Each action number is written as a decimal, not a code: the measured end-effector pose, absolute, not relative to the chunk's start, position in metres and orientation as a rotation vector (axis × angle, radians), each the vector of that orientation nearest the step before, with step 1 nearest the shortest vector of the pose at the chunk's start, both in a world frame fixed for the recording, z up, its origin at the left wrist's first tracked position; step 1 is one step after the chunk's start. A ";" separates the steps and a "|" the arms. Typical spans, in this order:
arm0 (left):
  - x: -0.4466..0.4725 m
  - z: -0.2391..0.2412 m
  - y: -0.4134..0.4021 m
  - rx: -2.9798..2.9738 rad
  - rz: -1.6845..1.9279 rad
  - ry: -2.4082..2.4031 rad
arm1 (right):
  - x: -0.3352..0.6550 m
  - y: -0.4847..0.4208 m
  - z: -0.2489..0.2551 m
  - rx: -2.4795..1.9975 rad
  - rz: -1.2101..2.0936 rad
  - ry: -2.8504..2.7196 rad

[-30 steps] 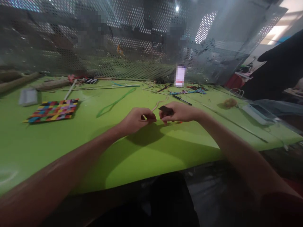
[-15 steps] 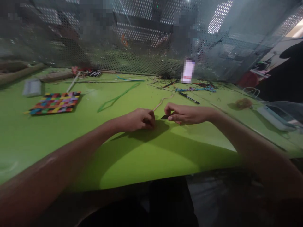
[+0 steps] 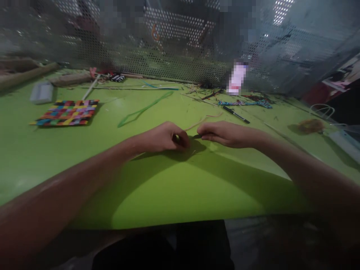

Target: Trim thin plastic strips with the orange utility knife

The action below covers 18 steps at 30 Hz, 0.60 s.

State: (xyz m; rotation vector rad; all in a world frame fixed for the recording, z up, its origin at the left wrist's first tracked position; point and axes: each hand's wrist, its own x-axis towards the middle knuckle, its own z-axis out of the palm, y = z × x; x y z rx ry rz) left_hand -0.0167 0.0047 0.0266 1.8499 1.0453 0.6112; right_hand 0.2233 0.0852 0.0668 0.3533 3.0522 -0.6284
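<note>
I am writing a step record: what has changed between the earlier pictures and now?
The dark piece in the right hand has tipped down and points toward the left hand. More of the pale strip shows. No release is visible. The woven piece and green strip stayed put.

On the table (image 3: pixel 168 198), a mat (image 3: pixel 69 113) lies left, a pen (image 3: pixel 236 114) behind the right hand (image 3: pixel 227 134)

Pale strand (image 3: pixel 198 123): end hidden behind left grip (image 3: pixel 165 137); dark tool (image 3: pixel 198 136) partly hidden in right grip (image 3: pixel 229 134).
</note>
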 end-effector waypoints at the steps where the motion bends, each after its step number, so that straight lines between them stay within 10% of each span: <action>1: -0.017 0.026 0.005 1.864 0.625 1.029 | 0.222 0.085 0.066 0.280 -0.611 3.051; 18: -0.018 0.025 0.005 2.002 0.655 1.007 | 0.219 0.061 0.025 0.138 -0.080 3.415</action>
